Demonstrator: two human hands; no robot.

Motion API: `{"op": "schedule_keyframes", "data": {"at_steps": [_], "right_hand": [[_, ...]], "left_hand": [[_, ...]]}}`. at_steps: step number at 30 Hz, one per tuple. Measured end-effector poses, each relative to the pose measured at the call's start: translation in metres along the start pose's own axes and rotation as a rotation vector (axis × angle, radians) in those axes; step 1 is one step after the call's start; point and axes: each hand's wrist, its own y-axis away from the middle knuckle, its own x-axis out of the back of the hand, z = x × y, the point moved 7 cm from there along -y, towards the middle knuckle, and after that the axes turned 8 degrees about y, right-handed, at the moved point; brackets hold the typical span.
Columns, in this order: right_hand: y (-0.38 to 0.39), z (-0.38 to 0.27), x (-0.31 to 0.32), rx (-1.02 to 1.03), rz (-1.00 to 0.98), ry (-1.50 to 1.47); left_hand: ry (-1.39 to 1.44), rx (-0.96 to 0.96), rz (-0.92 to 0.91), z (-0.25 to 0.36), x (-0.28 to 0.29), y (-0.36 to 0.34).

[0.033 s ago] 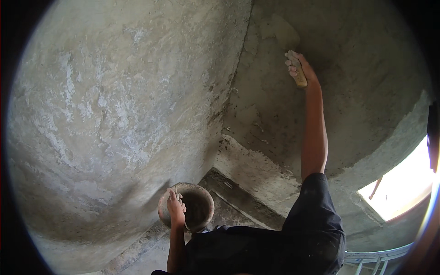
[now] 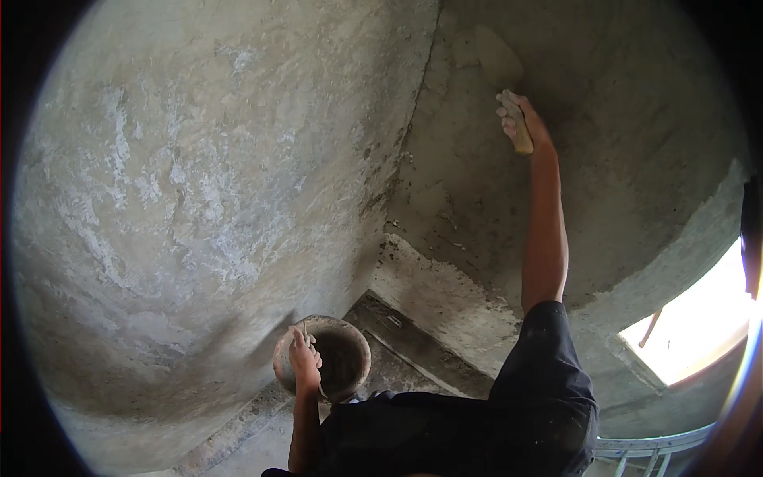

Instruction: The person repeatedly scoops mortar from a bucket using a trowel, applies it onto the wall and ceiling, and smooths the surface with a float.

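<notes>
My right hand (image 2: 526, 115) is raised at the upper right, its fingers wrapped round the wooden handle of a trowel (image 2: 499, 60). The trowel's rounded blade lies against the damp grey plaster of the right wall (image 2: 469, 175), close to the corner. Low down, my left hand (image 2: 305, 358) is closed on the thin handle of a round bucket (image 2: 365, 358). The bucket's rim is crusted with dried mortar, and its inside is dark, so I cannot tell how full it is.
A rough grey wall (image 2: 199, 199) with whitish patches rises on the left and meets the right wall at a corner. Below is a ledge or trough (image 2: 421, 342). A bright opening (image 2: 691, 318) is at the right, with a metal ladder-like frame (image 2: 656, 441) beneath it.
My right hand and the trowel have shifted very slightly down and to the right along the wall. My left hand stays on the bucket's handle.
</notes>
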Motion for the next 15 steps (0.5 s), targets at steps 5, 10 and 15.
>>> {"op": "schedule_keyframes", "data": {"at_steps": [5, 10, 15], "right_hand": [[0.014, 0.009, 0.005, 0.052, 0.012, 0.039], [0.019, 0.05, -0.027, -0.126, -0.089, 0.22], [-0.026, 0.083, -0.047, -0.064, 0.167, 0.148]], "left_hand": [[0.028, -0.017, -0.043, 0.003, -0.014, 0.003], [-0.01, -0.009, -0.023, -0.004, -0.016, -0.006], [-0.043, 0.03, -0.01, -0.016, -0.024, -0.019]]}}
